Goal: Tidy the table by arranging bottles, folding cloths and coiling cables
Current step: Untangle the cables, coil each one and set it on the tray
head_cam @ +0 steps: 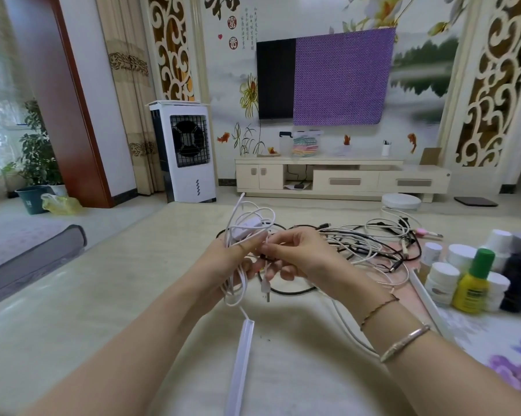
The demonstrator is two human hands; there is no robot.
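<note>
My left hand [223,259] grips a bundle of looped white cable [247,223] above the table, loops sticking up and hanging down. A white USB plug [265,291] dangles below the hands. My right hand [295,250] pinches a strand of the same white cable beside the left fingers. From the bundle a long white light bar [241,361] hangs down toward me. Behind the hands lies a tangle of black and white cables [370,244] on the table. Several bottles [475,277], white-capped jars and a yellow one with a green cap, stand at the right.
The pale table [133,295] stretches left of my arms. A purple-patterned cloth [511,370] lies at the lower right edge. A grey cushion [34,256] sits off the table's left side. A fan unit [187,151] and TV cabinet [343,178] stand far back.
</note>
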